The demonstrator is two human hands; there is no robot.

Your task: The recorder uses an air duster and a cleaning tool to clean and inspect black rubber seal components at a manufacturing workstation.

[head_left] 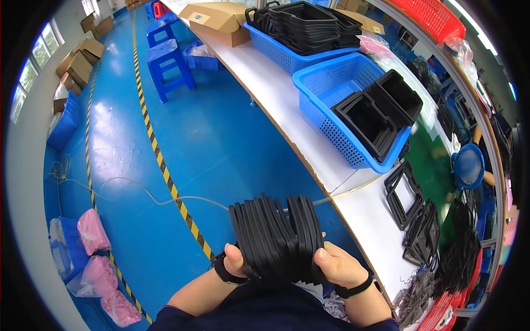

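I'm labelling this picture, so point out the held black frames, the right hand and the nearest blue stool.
Black frames [273, 238]: head view, middle of the held bundle.
Right hand [342, 266]: head view, back of the hand.
Blue stool [162, 50]: head view, top of its seat.

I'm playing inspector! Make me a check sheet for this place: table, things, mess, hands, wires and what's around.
Surface: white table, blue basket on it.
Things in hand: thin black pieces, packed in a row.
Clutter: loose black frames and grey strips.
Hands: left hand and right hand hold the row's opposite ends.
Cables: pale cord across the blue floor.
Surroundings: blue stools, pink bundles.
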